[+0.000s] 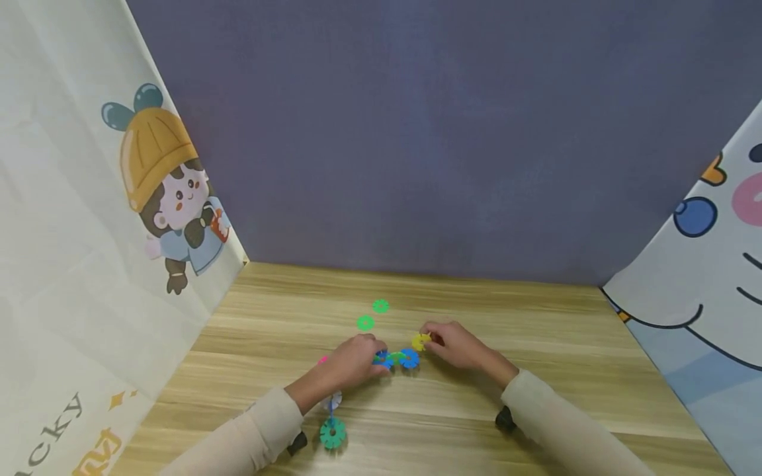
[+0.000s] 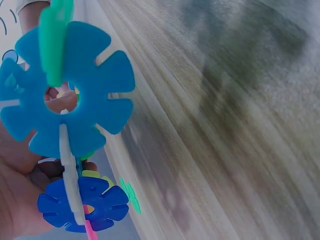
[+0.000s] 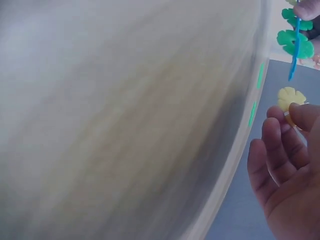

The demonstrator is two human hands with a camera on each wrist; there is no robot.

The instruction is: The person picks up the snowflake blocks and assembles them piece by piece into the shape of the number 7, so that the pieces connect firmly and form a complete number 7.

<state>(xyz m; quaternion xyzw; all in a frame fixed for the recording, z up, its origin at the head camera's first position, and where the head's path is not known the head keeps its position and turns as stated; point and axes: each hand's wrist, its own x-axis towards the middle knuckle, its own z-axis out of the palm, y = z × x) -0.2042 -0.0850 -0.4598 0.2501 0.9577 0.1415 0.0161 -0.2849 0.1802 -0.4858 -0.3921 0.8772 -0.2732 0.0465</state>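
Note:
My left hand grips a chain of interlocking slotted plastic discs, partly hidden by the fingers. A blue disc is at its right end, joined to a green disc. Below the hand hangs a teal disc, linked to a blue and a whitish disc. The left wrist view shows a large blue disc, a pale disc seen edge-on and a darker blue disc. Thumb and fingertips of my right hand pinch a yellow disc, just apart from the chain's right end.
Two loose green discs, one nearer and one farther, lie on the wood-grain table behind the hands. A dark grey panel rises at the back. Printed white sheets flank the table on the left and right.

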